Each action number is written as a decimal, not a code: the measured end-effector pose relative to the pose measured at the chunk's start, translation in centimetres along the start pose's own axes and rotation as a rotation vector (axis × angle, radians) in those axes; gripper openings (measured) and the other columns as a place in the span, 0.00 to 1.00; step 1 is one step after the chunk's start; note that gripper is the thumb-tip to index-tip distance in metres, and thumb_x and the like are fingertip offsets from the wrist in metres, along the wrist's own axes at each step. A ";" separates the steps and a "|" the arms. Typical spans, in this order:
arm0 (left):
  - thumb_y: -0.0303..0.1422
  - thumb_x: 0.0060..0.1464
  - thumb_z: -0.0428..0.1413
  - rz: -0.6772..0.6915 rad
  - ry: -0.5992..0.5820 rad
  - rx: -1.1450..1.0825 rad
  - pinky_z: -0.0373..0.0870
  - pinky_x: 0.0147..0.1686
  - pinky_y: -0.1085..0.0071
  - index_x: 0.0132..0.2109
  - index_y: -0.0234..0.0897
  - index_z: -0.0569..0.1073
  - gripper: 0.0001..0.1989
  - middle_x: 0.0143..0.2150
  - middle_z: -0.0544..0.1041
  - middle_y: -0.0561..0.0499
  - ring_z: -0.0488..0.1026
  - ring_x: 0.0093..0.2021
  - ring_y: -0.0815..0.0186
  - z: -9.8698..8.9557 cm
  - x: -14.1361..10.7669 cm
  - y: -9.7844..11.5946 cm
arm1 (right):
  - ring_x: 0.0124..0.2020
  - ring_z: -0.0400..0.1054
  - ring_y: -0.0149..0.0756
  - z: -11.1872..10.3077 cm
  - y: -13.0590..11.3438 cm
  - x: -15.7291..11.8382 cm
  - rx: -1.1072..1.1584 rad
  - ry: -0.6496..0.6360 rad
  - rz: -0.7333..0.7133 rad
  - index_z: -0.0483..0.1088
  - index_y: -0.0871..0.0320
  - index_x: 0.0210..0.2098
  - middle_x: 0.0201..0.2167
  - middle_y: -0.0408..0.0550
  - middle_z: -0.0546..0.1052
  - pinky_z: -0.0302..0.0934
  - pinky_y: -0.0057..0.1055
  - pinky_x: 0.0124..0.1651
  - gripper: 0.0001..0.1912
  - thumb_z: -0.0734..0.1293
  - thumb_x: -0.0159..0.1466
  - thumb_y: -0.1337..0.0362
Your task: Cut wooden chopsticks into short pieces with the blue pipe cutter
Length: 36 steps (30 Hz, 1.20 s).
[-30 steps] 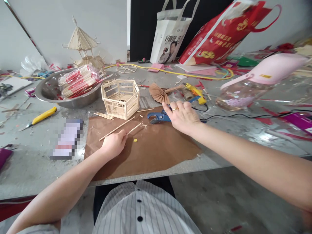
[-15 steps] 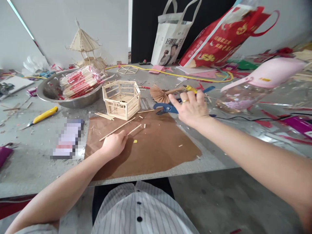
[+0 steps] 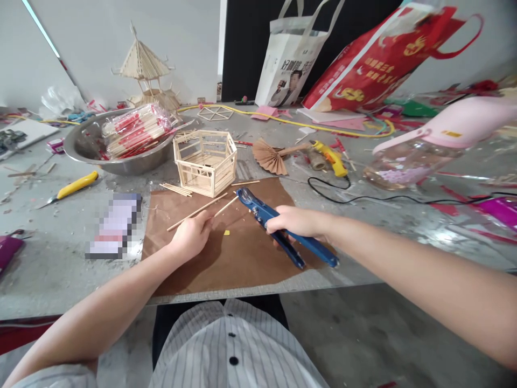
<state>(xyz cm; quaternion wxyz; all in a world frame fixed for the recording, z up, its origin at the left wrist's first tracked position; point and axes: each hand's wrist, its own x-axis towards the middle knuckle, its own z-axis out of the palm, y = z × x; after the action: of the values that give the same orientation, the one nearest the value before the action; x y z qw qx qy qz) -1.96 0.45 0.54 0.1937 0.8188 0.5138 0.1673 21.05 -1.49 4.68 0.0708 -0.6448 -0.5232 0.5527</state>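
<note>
My left hand (image 3: 193,233) is closed on a thin wooden stick (image 3: 226,206), low over the brown sheet (image 3: 234,264). The stick's far end points up and right. My right hand (image 3: 293,222) grips a pair of blue cutting pliers (image 3: 262,213) by the handles, which are spread apart. The pliers' head lies at the stick's far end; I cannot tell whether the jaws touch it. Another stick (image 3: 181,222) rests beside my left hand. Just beyond stands a hexagonal stick frame (image 3: 205,172) with an open top, several loose sticks (image 3: 176,189) at its foot.
At the left are a metal bowl (image 3: 129,166) with packaged sticks, a yellow knife (image 3: 76,185) and a phone (image 3: 115,226). A paper fan (image 3: 270,157), a yellow glue gun (image 3: 333,159) with a black cord and a pink-lidded bottle (image 3: 412,161) stand right. A stick pagoda (image 3: 143,62) is behind.
My right hand has brought the blue pliers from beside the paper fan down and left to the stick's end, uncovering the glue gun. My left hand has kept its hold on the stick.
</note>
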 end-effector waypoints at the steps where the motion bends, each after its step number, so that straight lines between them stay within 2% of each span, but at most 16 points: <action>1: 0.36 0.54 0.40 0.005 -0.002 0.002 0.64 0.32 0.73 0.45 0.38 0.66 0.16 0.32 0.74 0.49 0.71 0.32 0.66 0.0 0.0 0.0 | 0.18 0.63 0.30 0.1 0.0 0.2 0.019 -0.002 0.012 0.59 0.60 0.22 0.14 0.42 0.65 0.51 0.22 0.19 0.03 0.60 0.46 0.68; 9: 0.36 0.54 0.40 -0.008 -0.058 0.078 0.64 0.35 0.74 0.42 0.38 0.68 0.15 0.31 0.75 0.49 0.71 0.34 0.67 -0.2 -0.3 0.7 | 0.17 0.63 0.29 0.5 -0.6 0.7 0.042 -0.069 0.011 0.62 0.62 0.23 0.17 0.43 0.68 0.53 0.22 0.19 0.04 0.60 0.45 0.70; 13: 0.37 0.55 0.40 0.012 -0.073 0.116 0.64 0.34 0.74 0.42 0.39 0.68 0.16 0.31 0.75 0.49 0.72 0.34 0.67 0.0 -0.3 0.6 | 0.17 0.62 0.30 1.2 -0.5 1.3 -0.075 -0.077 -0.023 0.60 0.61 0.21 0.14 0.42 0.65 0.51 0.23 0.19 0.03 0.60 0.44 0.68; 18: 0.38 0.55 0.38 0.002 -0.088 0.199 0.64 0.36 0.73 0.45 0.41 0.67 0.17 0.34 0.75 0.48 0.71 0.35 0.66 0.3 -0.4 0.3 | 0.18 0.62 0.32 2.3 -0.6 1.5 -0.409 0.087 -0.109 0.60 0.60 0.23 0.16 0.44 0.68 0.50 0.24 0.19 0.06 0.58 0.46 0.64; 22: 0.38 0.56 0.36 0.010 -0.101 0.275 0.64 0.34 0.71 0.48 0.42 0.64 0.18 0.36 0.75 0.48 0.72 0.35 0.64 0.5 -0.4 0.3 | 0.20 0.63 0.32 2.7 -0.8 1.2 -0.535 0.171 -0.128 0.62 0.60 0.27 0.19 0.47 0.70 0.50 0.25 0.20 0.10 0.57 0.47 0.62; 30: 0.38 0.56 0.36 -0.021 -0.135 0.304 0.64 0.34 0.71 0.48 0.41 0.64 0.19 0.36 0.75 0.47 0.72 0.36 0.64 0.4 -0.5 0.6 | 0.20 0.64 0.31 2.4 -0.5 1.5 -0.434 0.106 -0.081 0.63 0.61 0.27 0.19 0.48 0.72 0.52 0.24 0.22 0.10 0.56 0.48 0.63; 36: 0.39 0.56 0.35 -0.007 -0.134 0.311 0.64 0.33 0.70 0.48 0.43 0.64 0.19 0.35 0.75 0.47 0.72 0.35 0.63 0.4 -0.4 0.5 | 0.19 0.65 0.32 2.4 -0.4 1.6 -0.423 0.111 -0.093 0.62 0.61 0.28 0.19 0.48 0.72 0.53 0.24 0.21 0.10 0.56 0.48 0.63</action>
<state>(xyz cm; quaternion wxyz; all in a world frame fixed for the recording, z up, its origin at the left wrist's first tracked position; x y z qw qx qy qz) -1.52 -0.23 0.41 0.0992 0.8464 0.5223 0.0301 18.66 -1.25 3.04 -0.0121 -0.6499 -0.6519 0.3905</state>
